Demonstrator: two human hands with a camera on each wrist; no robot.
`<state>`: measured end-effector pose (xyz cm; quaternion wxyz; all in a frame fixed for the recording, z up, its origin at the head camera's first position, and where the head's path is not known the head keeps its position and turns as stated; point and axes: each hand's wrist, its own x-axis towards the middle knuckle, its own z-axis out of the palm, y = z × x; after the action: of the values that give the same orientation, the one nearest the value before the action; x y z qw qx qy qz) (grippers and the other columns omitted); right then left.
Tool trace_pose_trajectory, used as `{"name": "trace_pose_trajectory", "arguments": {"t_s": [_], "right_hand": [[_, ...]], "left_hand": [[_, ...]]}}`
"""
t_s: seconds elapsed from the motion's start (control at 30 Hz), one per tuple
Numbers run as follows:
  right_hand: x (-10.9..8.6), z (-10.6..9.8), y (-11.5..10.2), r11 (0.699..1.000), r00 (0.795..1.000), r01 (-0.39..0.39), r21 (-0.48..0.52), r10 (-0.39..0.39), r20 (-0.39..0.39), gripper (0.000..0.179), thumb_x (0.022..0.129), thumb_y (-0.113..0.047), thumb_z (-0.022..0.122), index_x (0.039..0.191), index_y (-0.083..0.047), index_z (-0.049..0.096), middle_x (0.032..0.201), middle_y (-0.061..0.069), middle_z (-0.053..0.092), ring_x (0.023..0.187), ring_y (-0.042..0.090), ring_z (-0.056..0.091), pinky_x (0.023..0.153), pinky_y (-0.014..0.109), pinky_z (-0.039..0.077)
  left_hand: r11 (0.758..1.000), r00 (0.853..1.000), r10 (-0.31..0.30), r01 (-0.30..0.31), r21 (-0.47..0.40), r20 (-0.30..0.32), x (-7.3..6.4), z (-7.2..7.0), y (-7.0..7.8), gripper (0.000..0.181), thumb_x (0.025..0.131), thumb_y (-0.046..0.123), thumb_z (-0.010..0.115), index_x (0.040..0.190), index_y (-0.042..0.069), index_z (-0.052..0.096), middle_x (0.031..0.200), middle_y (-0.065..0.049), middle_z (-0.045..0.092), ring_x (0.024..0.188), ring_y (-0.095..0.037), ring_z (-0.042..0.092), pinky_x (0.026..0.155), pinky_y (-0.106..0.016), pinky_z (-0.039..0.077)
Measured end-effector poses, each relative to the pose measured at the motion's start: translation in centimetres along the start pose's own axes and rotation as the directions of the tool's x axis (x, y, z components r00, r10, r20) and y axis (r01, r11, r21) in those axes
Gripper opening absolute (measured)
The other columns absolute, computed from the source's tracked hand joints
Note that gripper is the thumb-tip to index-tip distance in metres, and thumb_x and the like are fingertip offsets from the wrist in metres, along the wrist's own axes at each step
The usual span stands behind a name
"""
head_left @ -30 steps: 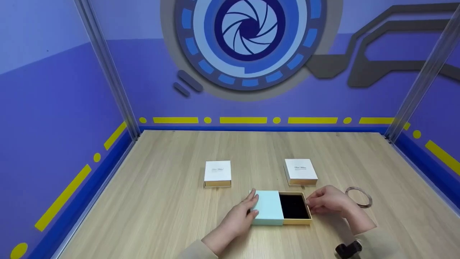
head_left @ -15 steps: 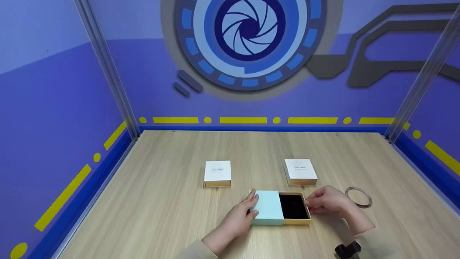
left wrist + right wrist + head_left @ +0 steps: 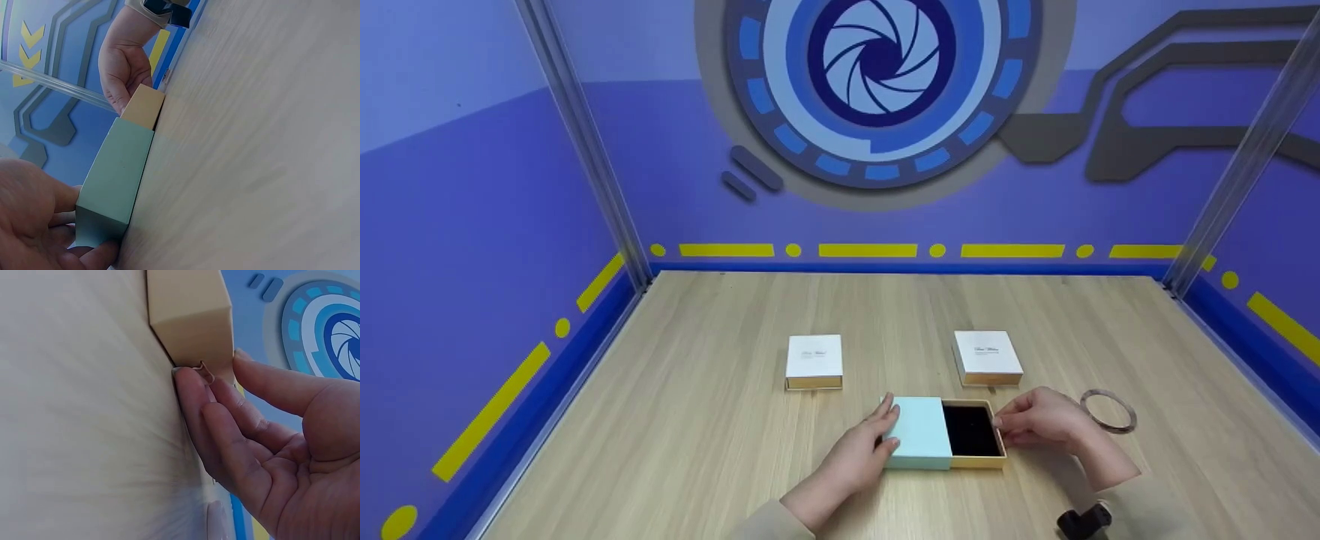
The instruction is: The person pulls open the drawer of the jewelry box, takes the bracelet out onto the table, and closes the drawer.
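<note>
A pale teal drawer box (image 3: 915, 431) lies on the table with its gold-sided tray (image 3: 979, 462) partly slid out to the right. Black padding (image 3: 971, 431) lines the exposed part of the tray. My left hand (image 3: 855, 454) grips the left end of the sleeve, fingers at the far side and thumb at the near side. At the tray's outer end, my right hand (image 3: 1042, 416) presses with its fingertips and thumb tip. A small ribbon pull (image 3: 207, 374) shows between those fingers and the end face in the right wrist view.
Two white lidded boxes (image 3: 814, 360) (image 3: 988, 356) with gold sides stand behind the teal box, left and right. A brownish bangle (image 3: 1110, 411) lies just right of my right hand. Blue printed walls (image 3: 870, 225) enclose the wooden table (image 3: 697, 345).
The tray has slid slightly left into the sleeve, and my right hand has moved left with it. My left hand and the sleeve have stayed put.
</note>
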<state>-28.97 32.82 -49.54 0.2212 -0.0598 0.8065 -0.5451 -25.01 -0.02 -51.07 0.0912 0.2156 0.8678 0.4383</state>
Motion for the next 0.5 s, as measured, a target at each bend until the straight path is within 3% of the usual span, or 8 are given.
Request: {"name": "trace_pose_trajectory", "arguments": {"t_s": [0.3, 0.5], "right_hand": [[-0.04, 0.37, -0.17, 0.998, 0.999, -0.001, -0.058, -0.001, -0.038, 0.028, 0.094, -0.015, 0.075, 0.105, 0.011, 0.074, 0.085, 0.001, 0.077, 0.079, 0.01, 0.073, 0.073, 0.026, 0.065], [-0.03, 0.56, -0.24, 0.999, 1.0, 0.01, -0.047, -0.011, -0.028, 0.028, 0.096, -0.012, 0.072, 0.106, 0.014, 0.072, 0.086, 0.001, 0.077, 0.08, 0.01, 0.073, 0.074, 0.026, 0.065]], "left_hand": [[1.0, 1.0, -0.025, 0.025, -0.005, 0.011, 0.21, -0.02, 0.0, 0.053, 0.107, 0.018, 0.053, 0.156, 0.003, 0.039, 0.172, -0.01, 0.023, 0.158, -0.031, 0.026, 0.127, -0.052, 0.026], [0.999, 0.999, -0.033, 0.033, -0.007, 0.009, 0.1, 0.06, -0.04, 0.053, 0.107, 0.018, 0.053, 0.156, 0.004, 0.039, 0.172, -0.009, 0.022, 0.158, -0.03, 0.026, 0.127, -0.052, 0.026]]}}
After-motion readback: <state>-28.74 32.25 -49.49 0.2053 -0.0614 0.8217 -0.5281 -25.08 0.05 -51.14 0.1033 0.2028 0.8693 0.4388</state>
